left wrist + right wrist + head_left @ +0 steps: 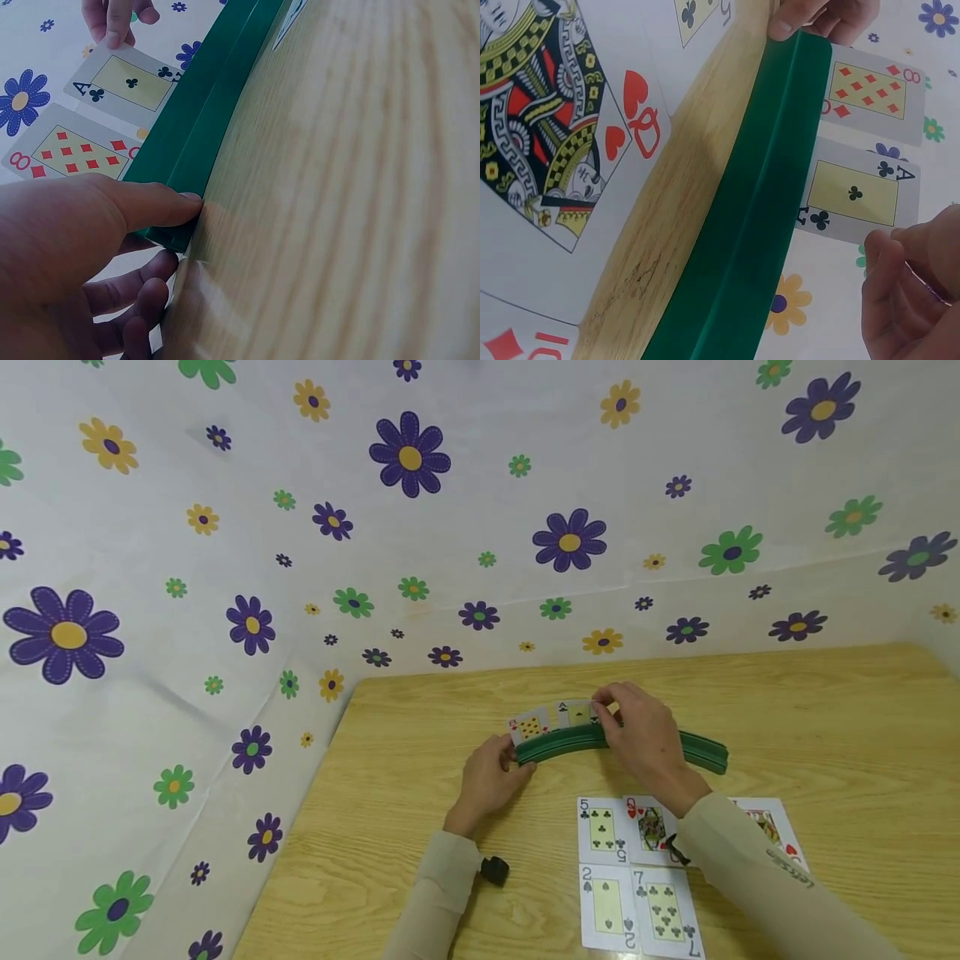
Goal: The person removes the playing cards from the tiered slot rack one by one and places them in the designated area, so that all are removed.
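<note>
A curved green card holder (703, 752) lies on the wooden table with two playing cards standing in its slot. My left hand (489, 781) grips its left end, the thumb (161, 208) on the front face and the other fingers curled at the end and underneath. Just above that hand stands the eight of diamonds (531, 725). Beside it the ace of clubs (855, 191) stands in the slot, its lower edge hidden. My right hand (648, 739) pinches the ace's upper right corner between thumb and fingertips, covering part of the holder in the head view.
Face-up cards lie in front of the holder: five of clubs (602, 831), queen of hearts (651, 827), two of spades (607, 906) and seven of clubs (666, 910). My right forearm partly covers a red face card (776, 827). A flower-printed sheet (480, 527) rises behind the table.
</note>
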`<action>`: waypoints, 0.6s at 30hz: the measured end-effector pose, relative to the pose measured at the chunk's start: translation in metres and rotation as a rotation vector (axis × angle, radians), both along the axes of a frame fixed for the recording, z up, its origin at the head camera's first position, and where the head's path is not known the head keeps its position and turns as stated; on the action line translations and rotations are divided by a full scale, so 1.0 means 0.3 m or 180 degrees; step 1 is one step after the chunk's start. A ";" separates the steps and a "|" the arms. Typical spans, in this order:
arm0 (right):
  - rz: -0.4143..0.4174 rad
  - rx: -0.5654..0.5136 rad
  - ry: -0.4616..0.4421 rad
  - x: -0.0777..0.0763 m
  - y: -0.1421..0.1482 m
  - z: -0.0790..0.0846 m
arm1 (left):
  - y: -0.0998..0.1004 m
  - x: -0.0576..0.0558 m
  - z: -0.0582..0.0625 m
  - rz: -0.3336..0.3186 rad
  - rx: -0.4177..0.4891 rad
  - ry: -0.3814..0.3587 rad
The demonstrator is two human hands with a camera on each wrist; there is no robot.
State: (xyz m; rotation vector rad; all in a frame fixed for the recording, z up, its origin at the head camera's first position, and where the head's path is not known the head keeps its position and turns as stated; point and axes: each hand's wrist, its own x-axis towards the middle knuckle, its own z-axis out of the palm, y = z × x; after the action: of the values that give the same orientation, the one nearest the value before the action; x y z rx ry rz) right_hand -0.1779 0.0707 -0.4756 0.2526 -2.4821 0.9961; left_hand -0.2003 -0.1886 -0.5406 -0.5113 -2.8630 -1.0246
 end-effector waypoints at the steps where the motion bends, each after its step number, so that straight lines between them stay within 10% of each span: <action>1: 0.0000 0.0001 0.0009 0.000 0.000 0.000 | 0.000 0.000 0.000 -0.0004 0.0003 0.0005; 18: 0.0057 -0.0303 0.0149 0.053 0.032 0.065 | 0.003 0.002 0.003 0.0025 0.0017 -0.0013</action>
State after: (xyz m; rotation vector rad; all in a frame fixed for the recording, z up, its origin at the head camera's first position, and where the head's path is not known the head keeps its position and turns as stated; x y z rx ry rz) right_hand -0.1621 0.0803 -0.4563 0.2652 -2.3871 1.0999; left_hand -0.1996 -0.1876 -0.5398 -0.4975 -2.8627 -1.0333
